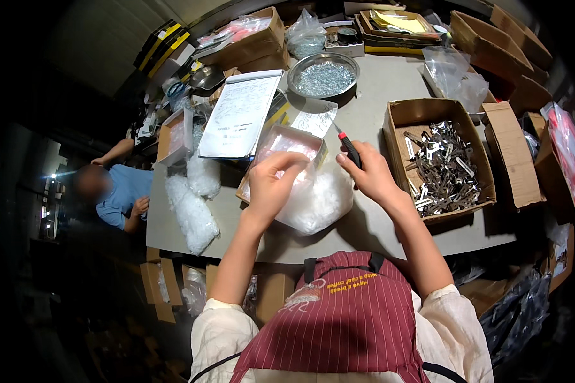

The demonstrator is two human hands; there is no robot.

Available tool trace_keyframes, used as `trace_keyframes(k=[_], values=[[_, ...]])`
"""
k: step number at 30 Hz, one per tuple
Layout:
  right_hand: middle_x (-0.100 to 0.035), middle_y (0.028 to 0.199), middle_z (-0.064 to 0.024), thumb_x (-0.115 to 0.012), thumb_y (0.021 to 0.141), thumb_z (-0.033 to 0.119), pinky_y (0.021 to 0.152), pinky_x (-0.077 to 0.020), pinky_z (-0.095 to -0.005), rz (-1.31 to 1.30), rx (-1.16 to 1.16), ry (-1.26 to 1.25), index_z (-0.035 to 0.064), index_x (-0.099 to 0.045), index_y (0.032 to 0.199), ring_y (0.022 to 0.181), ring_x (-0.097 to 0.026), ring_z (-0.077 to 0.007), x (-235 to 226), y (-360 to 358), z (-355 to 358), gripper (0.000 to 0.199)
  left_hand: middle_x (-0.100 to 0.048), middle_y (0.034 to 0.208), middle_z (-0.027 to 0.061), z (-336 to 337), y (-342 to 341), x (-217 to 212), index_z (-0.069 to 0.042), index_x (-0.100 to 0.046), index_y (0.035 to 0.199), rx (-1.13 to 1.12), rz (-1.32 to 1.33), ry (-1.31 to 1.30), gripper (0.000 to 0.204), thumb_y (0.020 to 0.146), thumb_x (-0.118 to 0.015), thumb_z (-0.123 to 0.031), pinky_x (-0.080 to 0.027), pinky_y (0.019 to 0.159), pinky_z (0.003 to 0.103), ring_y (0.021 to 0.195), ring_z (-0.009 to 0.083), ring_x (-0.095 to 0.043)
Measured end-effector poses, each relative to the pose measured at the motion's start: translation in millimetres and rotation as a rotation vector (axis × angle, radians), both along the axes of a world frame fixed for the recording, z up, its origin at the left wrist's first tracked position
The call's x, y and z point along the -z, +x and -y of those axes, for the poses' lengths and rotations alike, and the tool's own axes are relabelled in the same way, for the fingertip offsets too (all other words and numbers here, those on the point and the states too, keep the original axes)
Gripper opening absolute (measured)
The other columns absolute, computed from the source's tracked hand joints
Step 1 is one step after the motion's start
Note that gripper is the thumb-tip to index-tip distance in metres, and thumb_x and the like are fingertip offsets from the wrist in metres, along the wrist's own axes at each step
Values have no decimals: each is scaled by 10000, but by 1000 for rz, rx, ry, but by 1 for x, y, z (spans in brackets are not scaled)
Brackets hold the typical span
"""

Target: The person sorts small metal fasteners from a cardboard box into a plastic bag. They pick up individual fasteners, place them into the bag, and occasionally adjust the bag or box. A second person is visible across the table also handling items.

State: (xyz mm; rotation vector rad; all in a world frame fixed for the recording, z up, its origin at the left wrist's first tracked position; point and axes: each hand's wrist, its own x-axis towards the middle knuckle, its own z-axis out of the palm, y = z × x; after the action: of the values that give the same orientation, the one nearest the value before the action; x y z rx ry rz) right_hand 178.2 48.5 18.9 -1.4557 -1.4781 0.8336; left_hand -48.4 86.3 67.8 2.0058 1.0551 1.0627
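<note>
My right hand (372,175) grips a screwdriver (349,148) with a black and red handle, its blade pointing away toward the far side of the table. My left hand (273,185) pinches the top of a clear plastic bag (319,201) full of small clear packets, which bulges between both hands on the grey table (377,223). Just behind the bag sits a small open cardboard box (287,143) with more clear packets inside.
An open cardboard box of metal keys (444,163) stands to the right. A metal bowl of small shiny parts (322,75) and a clipboard with paper (239,115) lie farther back. Bags of packets (191,214) lie left. Another person in blue (118,191) sits at the left edge.
</note>
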Motion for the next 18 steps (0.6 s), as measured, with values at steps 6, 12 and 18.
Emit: trace_keyframes(k=[6, 12, 18], values=[[-627, 713, -89, -466, 1082, 424, 452, -543, -318, -732, -361, -558, 83, -484, 1157, 521, -649, -195, -14, -1, 31, 349, -755, 918, 135, -7, 12, -9, -2, -751, 1003, 5, -170, 80, 138, 892, -690, -56, -553, 726, 303, 808, 203, -734], [-579, 624, -58, -435, 1091, 377, 384, -485, -303, -630, -434, -571, 89, -494, 1108, 434, -571, -169, 7, -10, 33, 294, -762, 897, 105, -16, 20, -10, 13, -745, 1003, 66, -292, 170, 126, 907, -680, -38, -558, 727, 276, 804, 161, -738], [-598, 620, -65, -412, 1093, 391, 362, -457, -283, -667, -432, -593, 76, -495, 1104, 402, -564, -168, -10, -22, 37, 326, -750, 877, 126, -28, 35, -19, -8, -751, 1000, 208, -422, 392, 244, 795, -628, 41, -566, 722, 321, 798, 228, -733]])
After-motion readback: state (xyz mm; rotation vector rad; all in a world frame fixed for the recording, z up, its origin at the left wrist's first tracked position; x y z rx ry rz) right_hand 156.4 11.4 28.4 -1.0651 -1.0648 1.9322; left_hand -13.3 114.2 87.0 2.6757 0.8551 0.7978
